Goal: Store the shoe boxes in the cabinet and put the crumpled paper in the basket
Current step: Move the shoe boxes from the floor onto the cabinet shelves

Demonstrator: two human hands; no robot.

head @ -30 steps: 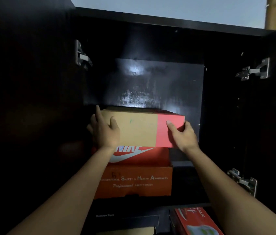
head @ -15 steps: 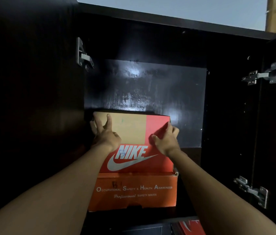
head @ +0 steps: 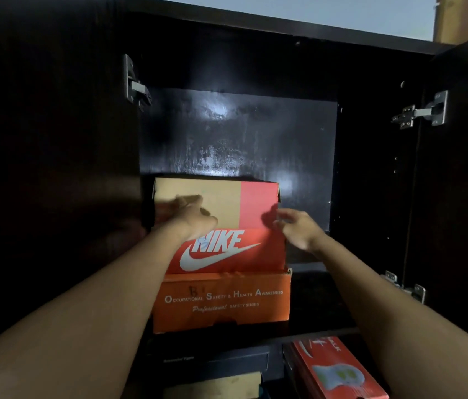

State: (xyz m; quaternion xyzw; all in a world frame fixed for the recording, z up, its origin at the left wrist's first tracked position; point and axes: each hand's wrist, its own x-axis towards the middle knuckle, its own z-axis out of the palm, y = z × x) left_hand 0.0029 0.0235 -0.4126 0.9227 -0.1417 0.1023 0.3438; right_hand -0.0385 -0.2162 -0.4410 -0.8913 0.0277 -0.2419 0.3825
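Tan-and-red shoe box (head: 256,203) sits in cabinet (head: 371,174) atop NIKE box (head: 227,251), over orange box (head: 221,309) marked "Occupational Safety & Health Awareness". Your left hand (head: 189,218) rests flat on its tan face; right hand (head: 299,228) slack, empty, beside it.

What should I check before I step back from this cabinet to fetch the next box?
1. Top box level on Nike box: ok.
2. Stack upright on orange box: ok.
3. Top box pushed fully back: cannot tell.
4. Left hand off the top box: cannot tell, it is blurred against the front.
5. Right hand holding nothing: ok.
6. Cabinet doors open: ok.
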